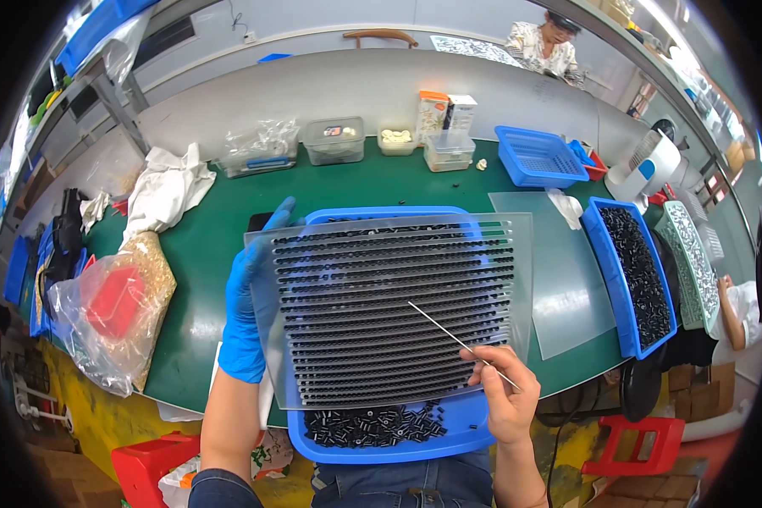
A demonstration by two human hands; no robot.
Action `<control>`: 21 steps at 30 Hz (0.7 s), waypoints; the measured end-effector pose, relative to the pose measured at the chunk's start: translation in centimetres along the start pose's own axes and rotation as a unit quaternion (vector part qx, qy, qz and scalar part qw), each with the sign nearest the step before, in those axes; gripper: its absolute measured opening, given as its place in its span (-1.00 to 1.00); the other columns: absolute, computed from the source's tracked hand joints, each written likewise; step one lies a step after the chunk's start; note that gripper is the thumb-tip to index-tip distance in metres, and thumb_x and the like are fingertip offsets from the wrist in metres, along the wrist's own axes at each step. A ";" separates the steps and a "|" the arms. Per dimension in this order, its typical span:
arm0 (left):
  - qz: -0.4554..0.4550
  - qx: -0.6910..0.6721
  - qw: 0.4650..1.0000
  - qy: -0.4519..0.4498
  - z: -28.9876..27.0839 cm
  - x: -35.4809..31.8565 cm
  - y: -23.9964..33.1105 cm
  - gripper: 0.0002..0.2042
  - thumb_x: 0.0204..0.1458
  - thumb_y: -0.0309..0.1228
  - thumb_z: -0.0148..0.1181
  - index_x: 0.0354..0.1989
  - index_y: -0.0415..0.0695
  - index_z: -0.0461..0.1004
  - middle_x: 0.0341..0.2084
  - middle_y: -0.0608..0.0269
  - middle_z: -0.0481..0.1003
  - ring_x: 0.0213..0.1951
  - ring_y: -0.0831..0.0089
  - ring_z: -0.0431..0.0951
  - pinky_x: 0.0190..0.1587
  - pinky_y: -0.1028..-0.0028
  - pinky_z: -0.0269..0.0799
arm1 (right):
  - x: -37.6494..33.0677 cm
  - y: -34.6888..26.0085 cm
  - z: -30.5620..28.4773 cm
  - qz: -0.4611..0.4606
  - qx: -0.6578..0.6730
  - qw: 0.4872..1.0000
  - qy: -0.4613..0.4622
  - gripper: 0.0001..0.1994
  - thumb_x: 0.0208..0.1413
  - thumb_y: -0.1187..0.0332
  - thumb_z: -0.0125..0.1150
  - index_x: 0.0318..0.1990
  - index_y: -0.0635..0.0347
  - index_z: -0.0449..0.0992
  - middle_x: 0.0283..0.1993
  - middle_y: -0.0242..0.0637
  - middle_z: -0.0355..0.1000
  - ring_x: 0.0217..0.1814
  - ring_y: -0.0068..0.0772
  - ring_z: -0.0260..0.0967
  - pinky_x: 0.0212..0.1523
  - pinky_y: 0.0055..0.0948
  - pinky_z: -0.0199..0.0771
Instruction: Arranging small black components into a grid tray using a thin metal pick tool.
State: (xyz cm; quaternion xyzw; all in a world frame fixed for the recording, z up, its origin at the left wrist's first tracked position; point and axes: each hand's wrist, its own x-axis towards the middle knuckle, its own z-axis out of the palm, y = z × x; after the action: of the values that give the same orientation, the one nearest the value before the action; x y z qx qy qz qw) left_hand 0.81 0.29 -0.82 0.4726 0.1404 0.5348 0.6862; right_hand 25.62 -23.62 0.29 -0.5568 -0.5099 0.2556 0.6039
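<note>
My left hand (pixel 245 317), in a blue glove, grips the left edge of a clear slotted plate (pixel 389 326). Rows of small black parts fill the plate's slots. Between the bare fingers of my right hand (pixel 506 391) is a thin metal rod (pixel 438 326); its tip points up and left over the plate's middle, and I cannot tell whether it touches. The plate is above a blue tray (pixel 474 442), hiding much of it. Loose black cylindrical parts (pixel 372 427) show in the tray below the plate's near edge.
On the green table (pixel 203 254), a frosted sheet (pixel 559 288) lies right of the tray. Beyond it stands a blue basket (pixel 597 245) of black parts. Plastic bags (pixel 114 313) lie at left; small clear containers (pixel 334 142) line the back. Another person (pixel 546 46) sits beyond the partition.
</note>
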 end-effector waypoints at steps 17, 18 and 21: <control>-0.032 -0.013 0.999 0.013 0.2 0.1 -0.5 -0.28 0.17 -0.09 0.08 0.38 -0.34 0.11 0.33 0.03 0.23 0.32 0.26 0.25 0.40 0.24 0.10 | -0.1 2.4 -5.7 0.088 0.159 0.974 0.136 -0.80 0.24 0.48 0.07 -0.08 0.42 0.51 -0.28 -0.19 0.49 -0.13 -0.36 0.50 -0.32 -0.49 0.46; -0.030 -0.018 0.999 0.007 0.0 0.2 -0.5 -0.29 0.17 -0.10 0.07 0.38 -0.34 0.11 0.34 0.04 0.21 0.33 0.26 0.23 0.41 0.23 0.09 | -0.1 2.7 -6.1 0.089 0.158 0.973 0.140 -0.80 0.24 0.48 0.07 -0.08 0.42 0.51 -0.28 -0.19 0.49 -0.13 -0.36 0.50 -0.32 -0.49 0.46; -0.032 -0.017 0.999 -0.002 -0.3 0.2 -0.5 -0.29 0.17 -0.09 0.07 0.38 -0.34 0.12 0.36 0.04 0.18 0.35 0.25 0.20 0.42 0.20 0.08 | -0.2 3.7 -7.2 0.085 0.188 0.963 0.173 -0.79 0.23 0.46 0.10 -0.08 0.43 0.52 -0.20 -0.04 0.57 -0.33 -0.52 0.43 -0.32 -0.56 0.43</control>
State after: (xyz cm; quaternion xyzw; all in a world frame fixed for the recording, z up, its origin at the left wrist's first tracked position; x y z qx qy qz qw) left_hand 0.91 0.63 -1.29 0.4575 0.1452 0.5140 0.7109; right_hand 32.97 -25.82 -2.18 -0.5099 -0.2911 0.2967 0.7531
